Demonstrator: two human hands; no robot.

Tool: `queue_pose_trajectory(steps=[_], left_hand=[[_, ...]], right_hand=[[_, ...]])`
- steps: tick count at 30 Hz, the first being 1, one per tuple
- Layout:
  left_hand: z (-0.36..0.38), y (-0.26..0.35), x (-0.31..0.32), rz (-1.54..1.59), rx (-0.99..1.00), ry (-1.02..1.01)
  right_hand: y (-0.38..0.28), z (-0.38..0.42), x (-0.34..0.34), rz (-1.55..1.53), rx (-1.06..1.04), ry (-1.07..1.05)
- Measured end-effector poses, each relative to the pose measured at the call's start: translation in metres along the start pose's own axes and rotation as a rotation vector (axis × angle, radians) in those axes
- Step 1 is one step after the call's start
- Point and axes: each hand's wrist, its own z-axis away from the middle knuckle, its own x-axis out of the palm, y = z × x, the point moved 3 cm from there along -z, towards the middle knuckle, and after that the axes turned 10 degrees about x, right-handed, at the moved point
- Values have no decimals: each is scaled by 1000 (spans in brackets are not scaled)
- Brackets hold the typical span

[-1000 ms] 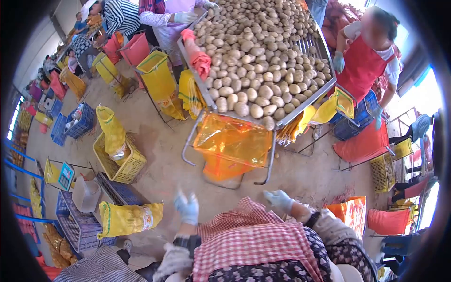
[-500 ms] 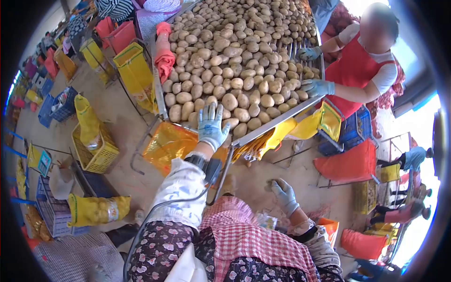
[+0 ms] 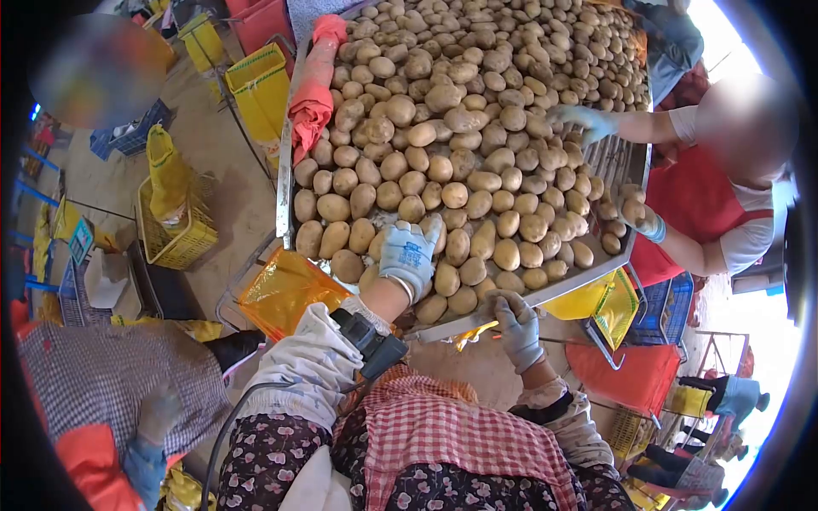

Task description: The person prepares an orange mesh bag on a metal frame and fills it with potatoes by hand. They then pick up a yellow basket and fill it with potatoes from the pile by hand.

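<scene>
My left hand [image 3: 409, 258], in a pale blue work glove, lies on the near part of a heap of potatoes [image 3: 454, 195]. Its fingers are apart and bend over several potatoes; their tips are partly hidden. Beside the metal rim [image 3: 562, 289] of the sorting table is my right hand [image 3: 516, 330], also gloved, with loosely bent fingers and nothing visible in it. A dark device is strapped on my left wrist, and a cable runs from it.
A person in a red apron [image 3: 699, 213] handles potatoes at the table's right side. An orange mesh bag [image 3: 285, 289] hangs at the near left corner. Left stand a yellow crate [image 3: 175, 243] and yellow sacks. Another person's checked clothing [image 3: 119, 375] shows at lower left.
My left hand has come farther over the potatoes, its fingers now bent. The right hand has risen to the table rim. The view has shifted, and the co-worker's hands have moved.
</scene>
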Motion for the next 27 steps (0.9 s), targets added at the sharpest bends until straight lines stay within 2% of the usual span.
queue_pose_trajectory(steps=[2,3,4,6,7,8,10,11,12,14,15,16,18,19,20,21,22,23,24,25,26,27], left_hand=[[-8,-5,-6,167,26,64],[-12,-11,-11,306,-37,54],[-10,-13,-15,310,-51,59],[-2,-18,-27,850,-98,308],[1,-6,-45,1262,13,262],[-2,4,-45,1247,-4,267],[-11,18,-60,834,280,663],[-21,3,-55,664,126,535],[-24,-10,-44,644,113,534],[-22,-36,-17,113,-237,486],[-16,-28,-17,101,-209,481],[-13,-19,-20,85,-218,485],[-14,9,-24,345,50,126],[-29,7,-62,593,-88,-168],[-45,-4,-71,597,-239,91],[-60,-18,-75,590,-387,351],[-87,-47,-61,445,-262,713],[-109,-66,-76,174,-308,793],[-129,-85,-77,19,-417,789],[-149,-105,-55,-74,-539,698],[-160,-114,-61,-78,-539,703],[-169,-122,-60,67,-617,423]], right_hand=[[-28,-6,1,-137,43,-26],[-36,-18,-3,-18,12,-124],[-40,-21,-5,-8,9,-134],[-56,-31,2,-449,106,-375],[-55,-41,6,-563,134,-495],[-55,-57,10,-606,117,-401],[-66,-69,5,-738,317,-502],[-50,-83,-4,-899,453,-425],[-51,-90,-14,-903,455,-448],[-58,-97,-34,-968,475,-653],[-25,-123,-53,-285,-39,-266],[-29,-131,-62,-290,-49,-281],[-46,-134,-79,124,-290,-269],[-66,-128,-78,170,-438,-222],[-81,-128,-85,163,-443,-231],[-85,-134,-88,-346,37,-445],[-84,-136,-85,-842,540,-631],[-73,-140,-87,-872,607,-621],[-68,-145,-89,-871,598,-635],[-66,-145,-88,-925,588,-770],[-67,-147,-87,-974,575,-904],[-69,-147,-90,-898,568,-910]])
